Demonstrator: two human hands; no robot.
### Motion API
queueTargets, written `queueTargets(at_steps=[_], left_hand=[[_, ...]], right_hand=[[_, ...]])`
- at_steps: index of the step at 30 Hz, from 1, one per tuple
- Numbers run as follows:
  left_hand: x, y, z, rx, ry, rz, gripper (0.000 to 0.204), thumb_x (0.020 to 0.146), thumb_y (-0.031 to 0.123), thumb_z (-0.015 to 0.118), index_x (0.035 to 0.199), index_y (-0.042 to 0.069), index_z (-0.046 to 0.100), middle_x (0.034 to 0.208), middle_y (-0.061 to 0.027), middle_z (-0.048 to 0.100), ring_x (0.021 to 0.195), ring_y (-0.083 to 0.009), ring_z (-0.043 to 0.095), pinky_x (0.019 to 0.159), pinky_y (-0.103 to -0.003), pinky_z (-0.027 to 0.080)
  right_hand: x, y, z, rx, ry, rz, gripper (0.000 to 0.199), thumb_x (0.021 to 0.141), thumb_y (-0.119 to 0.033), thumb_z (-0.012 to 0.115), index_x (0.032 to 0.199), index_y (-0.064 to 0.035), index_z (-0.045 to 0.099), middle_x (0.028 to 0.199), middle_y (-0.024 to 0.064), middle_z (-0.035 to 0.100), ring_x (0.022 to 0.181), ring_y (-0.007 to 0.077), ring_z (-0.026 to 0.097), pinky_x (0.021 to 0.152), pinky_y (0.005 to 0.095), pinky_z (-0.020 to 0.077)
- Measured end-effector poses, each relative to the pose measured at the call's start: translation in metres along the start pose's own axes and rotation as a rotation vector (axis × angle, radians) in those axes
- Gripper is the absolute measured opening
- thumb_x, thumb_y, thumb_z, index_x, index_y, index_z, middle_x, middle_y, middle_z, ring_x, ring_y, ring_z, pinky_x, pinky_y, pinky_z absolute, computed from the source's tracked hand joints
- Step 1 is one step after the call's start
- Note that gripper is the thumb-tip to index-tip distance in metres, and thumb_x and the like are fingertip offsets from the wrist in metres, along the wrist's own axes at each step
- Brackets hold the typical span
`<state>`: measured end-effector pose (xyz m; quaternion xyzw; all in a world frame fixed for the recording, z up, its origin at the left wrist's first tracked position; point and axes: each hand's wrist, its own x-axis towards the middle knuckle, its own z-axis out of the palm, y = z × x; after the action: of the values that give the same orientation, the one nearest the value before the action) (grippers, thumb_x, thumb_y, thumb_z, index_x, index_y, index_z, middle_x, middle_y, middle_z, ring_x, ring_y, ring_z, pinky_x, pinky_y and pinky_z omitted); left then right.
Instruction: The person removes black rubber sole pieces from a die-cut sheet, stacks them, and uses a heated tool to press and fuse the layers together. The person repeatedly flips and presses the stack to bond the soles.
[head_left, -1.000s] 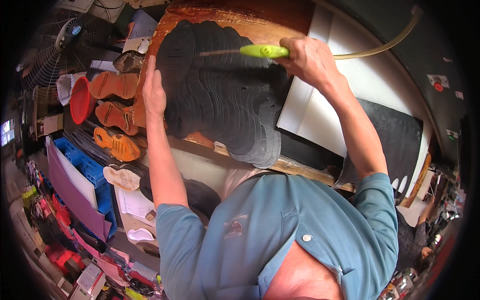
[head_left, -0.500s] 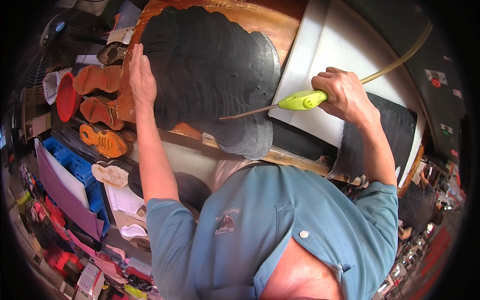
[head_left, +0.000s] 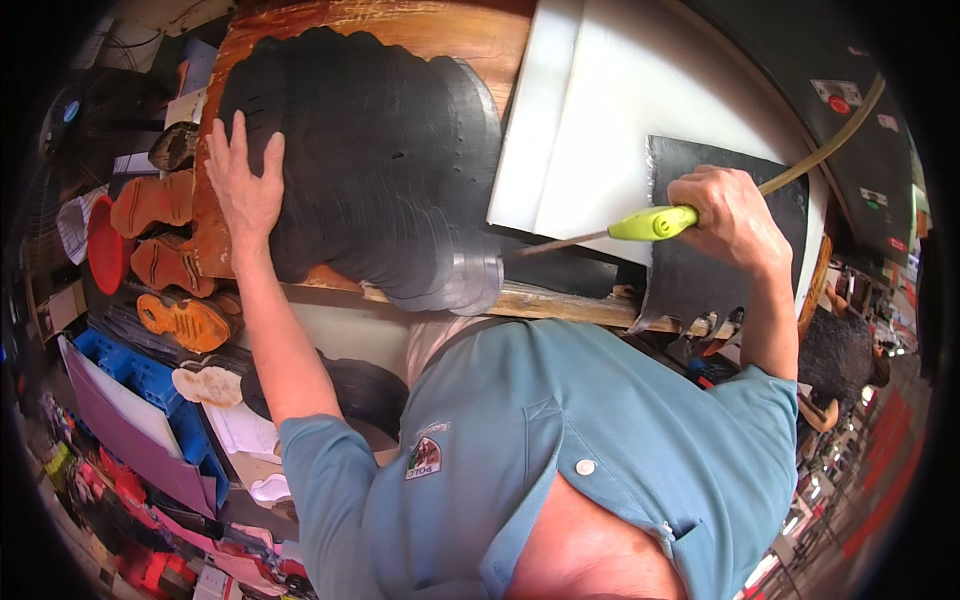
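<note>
Head view: two hands, left hand [head_left: 243, 190] spread on one black sole stack [head_left: 385, 170], right hand [head_left: 733, 215] gripping one green-handled tool [head_left: 655, 222].

Right hand [head_left: 735, 220] drew tool [head_left: 650, 222] rightward.

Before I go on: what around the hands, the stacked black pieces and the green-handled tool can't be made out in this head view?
- Tool tip: thin rod ends at the fanned black pieces; contact unclear.
- Right hand covers the rear of the green handle, hiding the hose joint.
- Count of black pieces: overlapped, too thin.
- Wooden board under left hand: mostly covered.
- Orange soles at left: bent by fisheye, partly hidden.
</note>
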<state>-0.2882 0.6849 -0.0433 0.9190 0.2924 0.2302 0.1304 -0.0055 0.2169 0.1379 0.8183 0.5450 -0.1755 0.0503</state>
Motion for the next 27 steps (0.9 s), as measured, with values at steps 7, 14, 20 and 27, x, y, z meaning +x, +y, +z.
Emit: queueTargets(at_steps=[7,14,20,27], left_hand=[[0.0,0.002,-0.002,-0.021,-0.023,-0.034,0.073,0.106,0.054,0.063,0.164,0.013,0.048,0.173,-0.026,0.033,0.162,-0.0448,0.026,0.131,-0.062,0.016],[0.0,0.004,-0.002,-0.034,-0.018,-0.035,0.073,0.107,0.055,0.06,0.164,0.012,0.049,0.173,-0.0268,0.032,0.163,-0.045,0.025,0.132,-0.061,0.015],[-0.001,0.002,-0.002,-0.096,-0.013,-0.053,0.068,0.11,0.055,0.053,0.163,0.011,0.05,0.174,-0.0277,0.03,0.163,-0.0451,0.023,0.132,-0.06,0.015],[0.001,-0.003,0.004,-0.087,0.021,-0.135,0.062,0.114,0.046,0.047,0.163,0.008,0.049,0.174,-0.0309,0.028,0.164,-0.0457,0.02,0.133,-0.057,0.015]], right_hand=[[-0.007,-0.006,-0.006,-0.048,0.093,0.04,0.026,0.074,-0.011,0.085,0.079,-0.0064,0.06,0.078,0.0098,0.066,0.078,0.0326,0.067,0.071,0.0455,0.0548],[0.007,-0.009,-0.005,-0.067,0.228,0.125,0.024,0.077,-0.011,0.085,0.087,-0.006,0.064,0.084,0.0114,0.069,0.083,0.0336,0.069,0.075,0.0459,0.0557],[0.015,-0.006,0.0,-0.145,0.285,0.317,0.024,0.08,-0.015,0.085,0.089,-0.0062,0.065,0.084,0.0117,0.069,0.084,0.0331,0.069,0.076,0.0468,0.0555],[0.009,-0.006,-0.002,-0.152,0.293,0.283,0.025,0.08,-0.016,0.086,0.088,-0.0066,0.065,0.083,0.0116,0.07,0.085,0.0332,0.07,0.077,0.0467,0.0561]])
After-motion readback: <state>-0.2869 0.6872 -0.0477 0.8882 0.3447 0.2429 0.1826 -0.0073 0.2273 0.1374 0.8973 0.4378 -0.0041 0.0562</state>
